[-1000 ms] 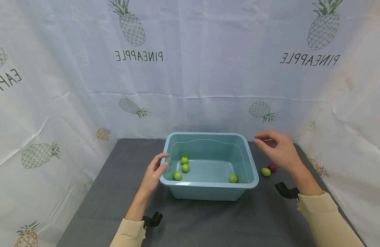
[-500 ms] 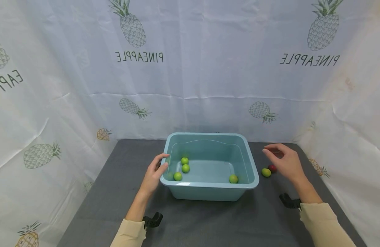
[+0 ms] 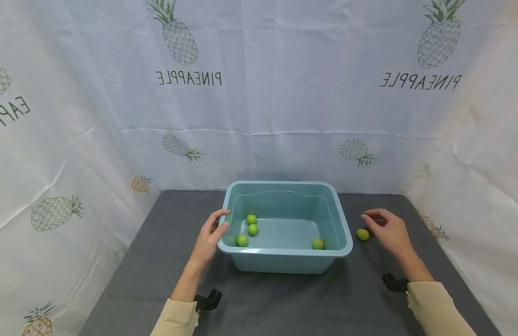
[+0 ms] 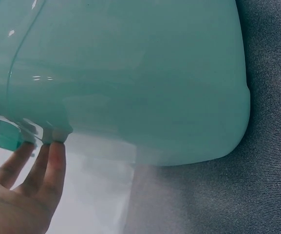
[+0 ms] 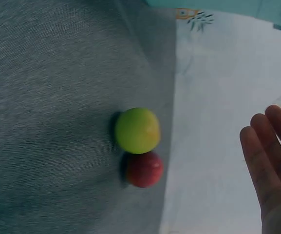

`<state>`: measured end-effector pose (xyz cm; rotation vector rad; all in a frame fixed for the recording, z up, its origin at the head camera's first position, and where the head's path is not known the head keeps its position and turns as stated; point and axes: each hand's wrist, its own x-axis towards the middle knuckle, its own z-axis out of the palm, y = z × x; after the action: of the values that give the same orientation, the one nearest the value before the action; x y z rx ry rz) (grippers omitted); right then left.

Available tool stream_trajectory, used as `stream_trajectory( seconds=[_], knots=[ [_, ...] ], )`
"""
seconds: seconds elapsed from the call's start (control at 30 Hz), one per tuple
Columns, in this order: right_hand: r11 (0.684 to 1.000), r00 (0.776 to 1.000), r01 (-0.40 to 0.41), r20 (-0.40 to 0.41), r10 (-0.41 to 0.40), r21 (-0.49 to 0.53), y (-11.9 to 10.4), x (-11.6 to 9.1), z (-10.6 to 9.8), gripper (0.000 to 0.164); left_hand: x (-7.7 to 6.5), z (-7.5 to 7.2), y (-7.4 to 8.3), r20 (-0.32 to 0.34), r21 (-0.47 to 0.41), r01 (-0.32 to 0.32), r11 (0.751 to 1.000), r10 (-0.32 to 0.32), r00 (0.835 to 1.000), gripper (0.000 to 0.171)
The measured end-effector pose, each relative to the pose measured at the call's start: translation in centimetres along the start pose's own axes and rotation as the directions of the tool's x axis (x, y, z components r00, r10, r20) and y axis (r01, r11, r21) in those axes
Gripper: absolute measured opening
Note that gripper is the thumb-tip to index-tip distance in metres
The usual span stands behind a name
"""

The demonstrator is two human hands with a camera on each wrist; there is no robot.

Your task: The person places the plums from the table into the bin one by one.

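A pale blue-green plastic tub stands mid-table. My left hand holds its left rim, with the index fingertip over the edge and the thumb beside it. In the left wrist view, several fingers reach up to the tub's outer side. Above the table right of the tub, my right hand hovers with loosely bent fingers and nothing between them. Under and left of it lie a small yellow-green fruit and a smaller dark red fruit, side by side. In the head view the hand mostly hides the red one.
Several small green fruits lie in the tub: a group at the left, including one green fruit, and a lone green fruit at the front right. A white pineapple-print cloth encloses the dark grey table behind and at both sides.
My right hand has come down and moved right, away from beside the tub's far right corner to over the red fruit, now mostly covering it. The left hand stays on the rim.
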<state>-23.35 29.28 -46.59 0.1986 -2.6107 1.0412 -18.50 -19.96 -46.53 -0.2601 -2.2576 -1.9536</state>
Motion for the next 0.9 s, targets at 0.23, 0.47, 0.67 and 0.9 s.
stream_trajectory(
  seconds=[0.23,0.47,0.67,0.9],
  knots=[
    [1.0,1.0,-0.005,0.002,0.005,-0.025,2.1,-0.2,1.2,0.031,0.0,0.0,0.1,0.007,0.004,-0.019,1.0,0.019,1.0,0.037],
    [0.999,0.999,-0.033,0.017,0.033,-0.023,3.5,-0.6,2.4,0.031,0.0,-0.1,0.0,0.006,0.002,-0.025,1.0,0.025,1.0,0.036],
    [0.995,0.993,-0.096,0.064,0.098,-0.037,4.4,-0.9,3.2,0.033,0.0,-0.1,0.0,0.002,0.003,-0.025,1.0,0.025,1.0,0.036],
    [0.991,0.986,-0.122,0.11,0.126,-0.047,5.2,-1.2,3.9,0.03,0.0,-0.1,-0.1,0.006,-0.009,-0.017,1.0,0.017,1.0,0.037]
  ],
)
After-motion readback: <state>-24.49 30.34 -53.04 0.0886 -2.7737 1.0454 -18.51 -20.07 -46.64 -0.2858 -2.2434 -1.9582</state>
